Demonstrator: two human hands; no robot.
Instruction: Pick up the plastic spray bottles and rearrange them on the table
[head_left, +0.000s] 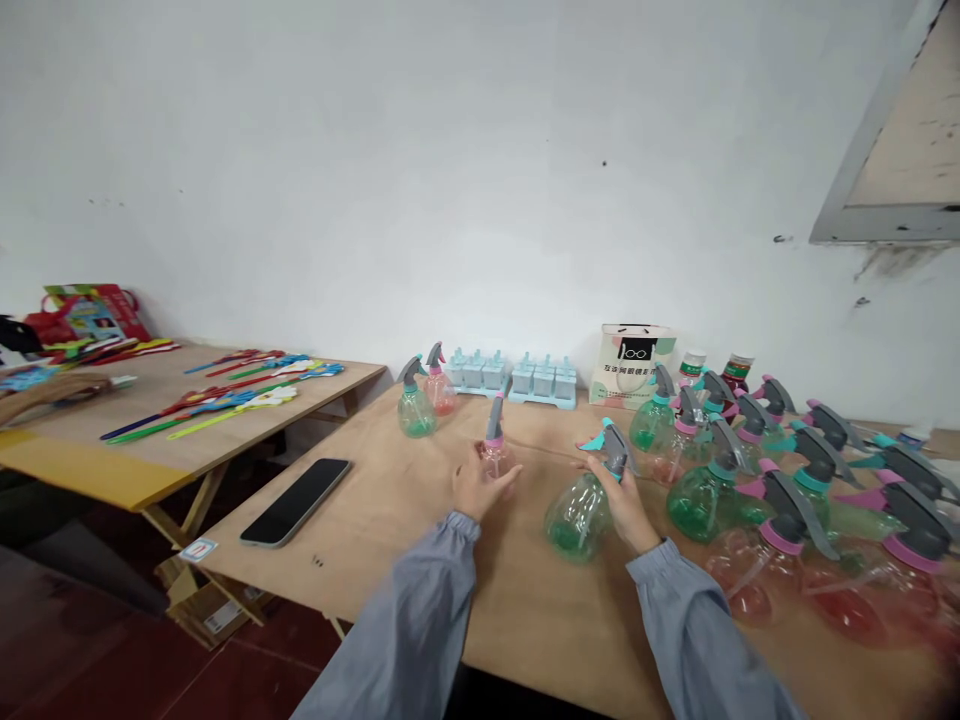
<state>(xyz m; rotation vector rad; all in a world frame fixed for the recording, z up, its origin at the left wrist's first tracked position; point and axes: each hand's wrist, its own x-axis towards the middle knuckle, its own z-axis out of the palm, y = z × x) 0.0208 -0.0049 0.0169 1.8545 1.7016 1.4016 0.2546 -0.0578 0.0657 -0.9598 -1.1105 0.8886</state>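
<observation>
My left hand [476, 485] is wrapped round the body of a clear pink spray bottle [496, 456], which stands upright on the wooden table with its grey sprayer head up. In my right hand [627, 502] is a clear green spray bottle [576, 520], gripped near its neck and tilted, its grey and turquoise head leaning right. A little green liquid shows at its bottom. Behind my left hand stand another green spray bottle [416, 410] and a pink spray bottle [440, 390], side by side.
Several green and pink spray bottles [705, 500] crowd the table's right side. Along the wall are light-blue ice-pop moulds [544, 382] and a paper bag [628, 365]. A phone [296, 502] lies at left. Another table [142, 470] holds colourful plastic sticks; a person's arm [49, 395] reaches over it.
</observation>
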